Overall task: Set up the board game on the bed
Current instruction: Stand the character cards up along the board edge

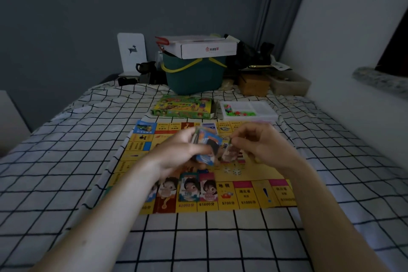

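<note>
Now the left hand (183, 150) grips a stack of cards (207, 146), fingers wrapped around it, above the game board (249, 194) on the bed (198, 238). Just right of those fingers, the right hand (262, 146) pinches something small — too blurred to name. Two dice (233, 170) lie below the fingertips.

Board (247, 192) centre behind hands (220, 150)

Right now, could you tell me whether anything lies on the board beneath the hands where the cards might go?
Yes: two dice lie on the board below the right hand, and cards already lie along its near edge.
</note>
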